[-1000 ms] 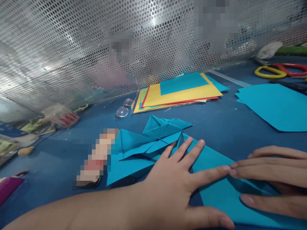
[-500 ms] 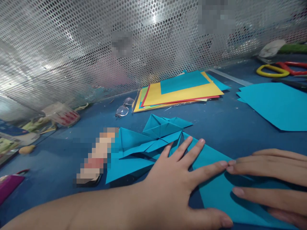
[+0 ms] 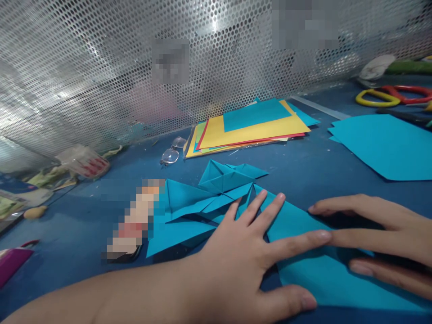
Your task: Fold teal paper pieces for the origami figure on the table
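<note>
Both hands, left (image 3: 243, 256) and right (image 3: 381, 238), lie spread flat on a blue sheet (image 3: 313, 270). It looks barely creased so far. 2 folded pieces (image 3: 209, 198) already sit beside it on the bench (image 3: 303, 166).

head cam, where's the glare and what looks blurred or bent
Head view: glare flares on the perforated metal screen, which curves from lens distortion; the left hand and right hand cast dark shadows on the blue paper; the scissors look soft.
</note>
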`<act>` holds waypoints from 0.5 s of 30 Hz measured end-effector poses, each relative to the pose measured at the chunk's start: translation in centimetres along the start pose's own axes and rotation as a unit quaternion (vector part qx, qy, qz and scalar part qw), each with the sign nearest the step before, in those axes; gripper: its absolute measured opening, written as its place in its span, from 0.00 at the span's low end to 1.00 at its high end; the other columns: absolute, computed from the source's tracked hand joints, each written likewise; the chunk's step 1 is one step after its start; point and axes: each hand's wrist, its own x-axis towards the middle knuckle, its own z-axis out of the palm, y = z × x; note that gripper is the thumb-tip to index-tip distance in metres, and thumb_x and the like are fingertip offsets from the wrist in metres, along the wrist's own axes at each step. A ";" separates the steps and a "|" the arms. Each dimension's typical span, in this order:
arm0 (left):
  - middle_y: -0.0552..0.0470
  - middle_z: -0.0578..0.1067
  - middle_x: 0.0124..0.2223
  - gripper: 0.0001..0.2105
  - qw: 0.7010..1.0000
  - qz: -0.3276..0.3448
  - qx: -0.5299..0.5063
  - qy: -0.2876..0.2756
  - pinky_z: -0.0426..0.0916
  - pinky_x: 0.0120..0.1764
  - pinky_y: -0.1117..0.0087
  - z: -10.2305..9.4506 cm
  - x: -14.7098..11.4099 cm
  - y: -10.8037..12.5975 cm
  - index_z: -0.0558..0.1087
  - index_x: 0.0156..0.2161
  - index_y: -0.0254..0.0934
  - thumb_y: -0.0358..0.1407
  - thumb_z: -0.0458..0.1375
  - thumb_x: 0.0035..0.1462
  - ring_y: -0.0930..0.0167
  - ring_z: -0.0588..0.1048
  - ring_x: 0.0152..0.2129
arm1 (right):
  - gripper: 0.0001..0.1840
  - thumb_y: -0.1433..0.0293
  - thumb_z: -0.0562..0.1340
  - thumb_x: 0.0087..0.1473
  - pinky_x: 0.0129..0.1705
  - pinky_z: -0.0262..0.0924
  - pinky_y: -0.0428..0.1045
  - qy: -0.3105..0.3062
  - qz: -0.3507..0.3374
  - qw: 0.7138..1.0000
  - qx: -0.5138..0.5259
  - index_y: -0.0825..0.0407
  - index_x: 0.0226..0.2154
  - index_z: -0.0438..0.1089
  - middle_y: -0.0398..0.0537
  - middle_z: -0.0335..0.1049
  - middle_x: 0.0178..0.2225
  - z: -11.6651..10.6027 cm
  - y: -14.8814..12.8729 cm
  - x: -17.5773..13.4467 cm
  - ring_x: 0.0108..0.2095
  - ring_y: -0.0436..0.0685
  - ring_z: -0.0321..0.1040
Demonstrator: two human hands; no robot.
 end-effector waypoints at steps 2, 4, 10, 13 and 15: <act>0.46 0.35 0.87 0.32 0.999 0.031 0.020 -0.010 0.39 0.74 0.17 -0.1 0.0 0.1 0.61 0.83 0.67 0.58 0.61 0.81 0.42 0.34 0.83 | 0.23 0.36 0.68 0.66 0.60 0.84 0.64 0.026 0.020 0.999 0.000 0.20 0.58 0.86 0.47 0.81 0.64 0.6 -0.6 0.1 0.66 0.77 0.78; 0.49 0.36 0.88 0.26 0.996 0.076 0.047 -0.030 0.35 0.77 0.23 -0.4 0.0 0.3 0.66 0.82 0.61 0.51 0.53 0.86 0.47 0.35 0.84 | 0.31 0.32 0.69 0.61 0.57 0.85 0.65 0.065 0.056 0.996 0.007 0.25 0.59 0.86 0.53 0.82 0.60 1.1 -1.3 0.4 0.64 0.79 0.79; 0.54 0.47 0.89 0.26 0.985 0.129 0.066 -0.096 0.37 0.79 0.25 -1.1 0.4 0.6 0.68 0.81 0.56 0.41 0.45 0.87 0.51 0.42 0.85 | 0.38 0.28 0.69 0.57 0.55 0.85 0.63 0.073 0.088 0.993 -0.002 0.28 0.61 0.85 0.55 0.81 0.56 0.6 -1.7 1.1 0.62 0.80 0.79; 0.53 0.51 0.88 0.25 0.983 0.130 0.070 -0.106 0.38 0.78 0.23 -1.3 0.5 0.7 0.70 0.81 0.57 0.42 0.48 0.86 0.48 0.44 0.85 | 0.39 0.29 0.69 0.58 0.55 0.86 0.61 0.060 0.082 0.995 -0.008 0.28 0.63 0.84 0.55 0.81 0.59 -0.7 -1.2 0.7 0.62 0.79 0.80; 0.53 0.51 0.88 0.25 0.984 0.127 0.070 -0.102 0.37 0.79 0.26 -1.4 0.5 0.7 0.70 0.81 0.58 0.46 0.51 0.86 0.47 0.47 0.85 | 0.36 0.30 0.67 0.64 0.54 0.85 0.59 0.026 0.046 0.998 -0.023 0.24 0.66 0.80 0.50 0.78 0.64 -1.7 -0.8 0.4 0.62 0.76 0.81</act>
